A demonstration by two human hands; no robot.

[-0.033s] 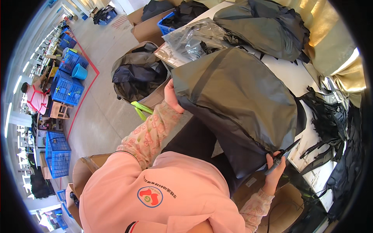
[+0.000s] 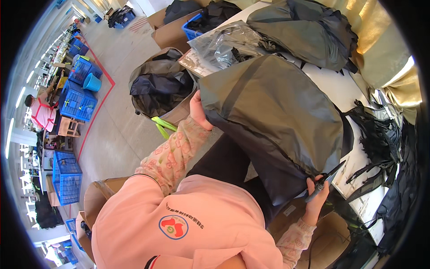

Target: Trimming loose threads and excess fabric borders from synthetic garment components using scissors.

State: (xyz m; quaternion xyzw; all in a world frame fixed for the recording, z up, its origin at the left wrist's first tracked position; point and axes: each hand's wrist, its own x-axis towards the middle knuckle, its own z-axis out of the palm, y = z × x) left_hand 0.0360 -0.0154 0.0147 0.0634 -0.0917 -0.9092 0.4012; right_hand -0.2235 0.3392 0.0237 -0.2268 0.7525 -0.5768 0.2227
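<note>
A large dark olive bag with a black stripe lies across my lap and against the white table. My left hand grips the bag's left edge, thumb on the fabric. My right hand holds small black scissors at the bag's lower right corner, with the blades pointing up along the fabric edge. Pink sleeves with a floral pattern cover both my forearms.
A second olive bag and a clear plastic bag of dark parts lie further back on the table. Black straps pile up at the right. A cardboard box of dark bags stands left. Blue crates and a seated person are far left.
</note>
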